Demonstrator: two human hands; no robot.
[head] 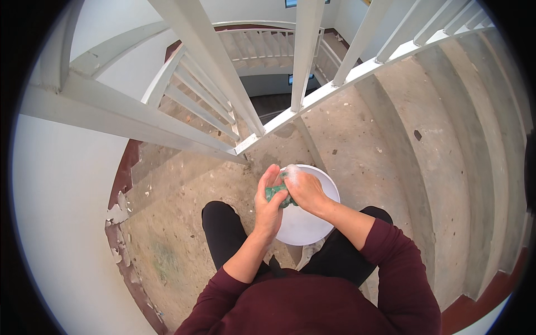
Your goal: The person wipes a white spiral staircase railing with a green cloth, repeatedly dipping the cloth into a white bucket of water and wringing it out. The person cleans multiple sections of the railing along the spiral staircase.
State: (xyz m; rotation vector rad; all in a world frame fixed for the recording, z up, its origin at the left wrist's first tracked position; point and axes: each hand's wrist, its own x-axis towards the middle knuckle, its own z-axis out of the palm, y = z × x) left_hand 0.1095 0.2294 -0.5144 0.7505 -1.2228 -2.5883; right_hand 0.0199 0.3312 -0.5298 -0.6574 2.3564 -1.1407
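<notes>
A wet-looking green cloth [276,193] is bunched up between my two hands. My left hand [268,201] cups it from the left, palm turned inward and fingers pointing away from me. From the other side my right hand [303,188] is closed over it, with white suds [292,171] on the knuckles. Both hands are above the left part of a round white basin [310,228], which sits between my knees. The basin's far left rim is hidden behind the hands, and part of the cloth is covered by the fingers.
White metal railings [268,130] stand just beyond the basin, with a stairwell dropping away behind them. Concrete steps [439,125] curve along the right. To the left lies a stained landing floor [167,234], bounded by a white wall [63,209] with peeling dark-red skirting paint [119,247].
</notes>
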